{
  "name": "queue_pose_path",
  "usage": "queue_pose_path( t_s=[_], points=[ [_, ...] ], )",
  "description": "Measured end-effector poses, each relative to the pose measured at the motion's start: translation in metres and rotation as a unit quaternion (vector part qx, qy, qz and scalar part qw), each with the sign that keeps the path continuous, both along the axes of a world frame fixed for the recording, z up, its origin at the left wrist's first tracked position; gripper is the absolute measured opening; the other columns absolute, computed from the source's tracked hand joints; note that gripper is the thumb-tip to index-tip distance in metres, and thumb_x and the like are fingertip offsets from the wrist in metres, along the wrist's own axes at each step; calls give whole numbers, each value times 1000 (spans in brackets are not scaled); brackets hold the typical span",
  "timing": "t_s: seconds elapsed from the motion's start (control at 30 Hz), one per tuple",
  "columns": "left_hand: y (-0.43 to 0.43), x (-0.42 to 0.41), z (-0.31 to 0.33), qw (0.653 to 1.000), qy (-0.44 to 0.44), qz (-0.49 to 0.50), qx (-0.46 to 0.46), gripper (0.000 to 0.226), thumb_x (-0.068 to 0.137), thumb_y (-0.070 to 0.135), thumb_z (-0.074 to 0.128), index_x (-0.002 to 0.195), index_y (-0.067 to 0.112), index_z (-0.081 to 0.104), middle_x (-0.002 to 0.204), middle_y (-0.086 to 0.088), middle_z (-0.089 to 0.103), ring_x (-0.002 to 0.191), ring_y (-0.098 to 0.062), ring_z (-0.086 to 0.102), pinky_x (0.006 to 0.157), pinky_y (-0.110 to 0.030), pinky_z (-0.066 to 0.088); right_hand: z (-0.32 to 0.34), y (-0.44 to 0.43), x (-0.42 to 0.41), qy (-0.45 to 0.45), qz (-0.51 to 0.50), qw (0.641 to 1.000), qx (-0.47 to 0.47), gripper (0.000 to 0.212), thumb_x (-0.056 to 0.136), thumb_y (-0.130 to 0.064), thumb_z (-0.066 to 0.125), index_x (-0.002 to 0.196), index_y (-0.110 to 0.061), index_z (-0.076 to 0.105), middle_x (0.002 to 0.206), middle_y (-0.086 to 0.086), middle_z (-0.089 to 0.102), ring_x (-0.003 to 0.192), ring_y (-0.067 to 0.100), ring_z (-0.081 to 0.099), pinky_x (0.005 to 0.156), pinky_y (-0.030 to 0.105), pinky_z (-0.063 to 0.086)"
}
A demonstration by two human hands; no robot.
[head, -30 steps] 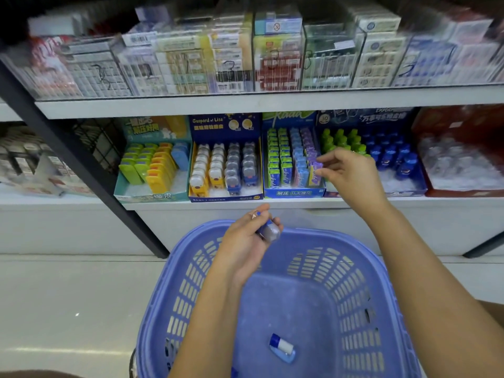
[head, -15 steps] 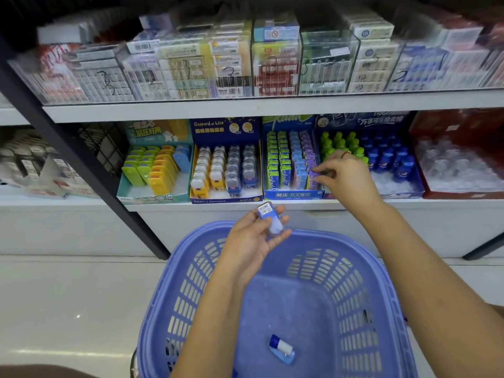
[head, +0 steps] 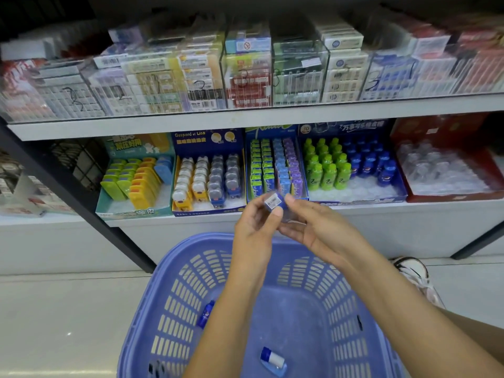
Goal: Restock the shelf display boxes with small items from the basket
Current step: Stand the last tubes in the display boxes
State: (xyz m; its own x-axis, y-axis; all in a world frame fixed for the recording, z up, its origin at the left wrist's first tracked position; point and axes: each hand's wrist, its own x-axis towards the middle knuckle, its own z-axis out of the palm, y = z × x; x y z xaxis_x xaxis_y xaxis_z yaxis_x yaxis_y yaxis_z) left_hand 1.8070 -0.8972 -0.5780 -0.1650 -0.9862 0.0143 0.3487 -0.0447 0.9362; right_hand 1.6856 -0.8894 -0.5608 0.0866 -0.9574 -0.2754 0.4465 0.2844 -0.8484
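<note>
Well, far left the shelf goods are too blurred to read. Teal display box [head: 131,212]: blocky yellow & green pcs standing upright, white filler in front. Basket [head: 174,309] below: violet plastic w/ slotted walls, near rim cut off. Inside it one blue pc [head: 206,313] is half hidden behind the L forearm. Navy box [head: 208,143] holds rows of rounded white & grey figures. L hand [head: 253,230] pinches a small blue item [head: 275,201] w/ thumb & fingertips, above the basket and in front of the shelf edge. Its white barcode label shows; the rest is covered by fingers. A blue-capped white pc [head: 273,360] lies on the basket floor. R hand [head: 313,230] grips the same item, thumb on top, fingers curled under. Bottle box [head: 341,129]: glossy green & blue bottles. Red box [head: 450,197]: clear items, indistinct.
</note>
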Motion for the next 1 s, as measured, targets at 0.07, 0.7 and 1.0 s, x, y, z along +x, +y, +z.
queue_pose_path(
  t_s=[0.07,0.7,1.0],
  points=[
    [1,-2,-2,995,-71,22,-59,26,86,1,63,105,20,64,106,1,68,101,-7,63,85,-18,49,3,-3,-10,-52,-5,998,37,19,77,-24,66,87,-9,70,83,7,70,74,13,69,67,21,56],
    [-35,68,-22,794,-569,123,-174,46,90,10,56,136,8,48,141,-6,44,132,-22,37,108,-27,28,20,-33,10,432,-117,858,-253,30,79,-2,69,98,-25,68,91,-5,61,82,5,59,76,14,49],
    [-35,76,-42,786,-586,64,-186,58,89,12,57,143,18,38,144,-2,37,136,-16,27,109,-25,26,4,-84,66,658,34,705,-262,31,88,-5,59,117,-15,61,109,8,58,96,21,60,85,31,49]
  ],
)
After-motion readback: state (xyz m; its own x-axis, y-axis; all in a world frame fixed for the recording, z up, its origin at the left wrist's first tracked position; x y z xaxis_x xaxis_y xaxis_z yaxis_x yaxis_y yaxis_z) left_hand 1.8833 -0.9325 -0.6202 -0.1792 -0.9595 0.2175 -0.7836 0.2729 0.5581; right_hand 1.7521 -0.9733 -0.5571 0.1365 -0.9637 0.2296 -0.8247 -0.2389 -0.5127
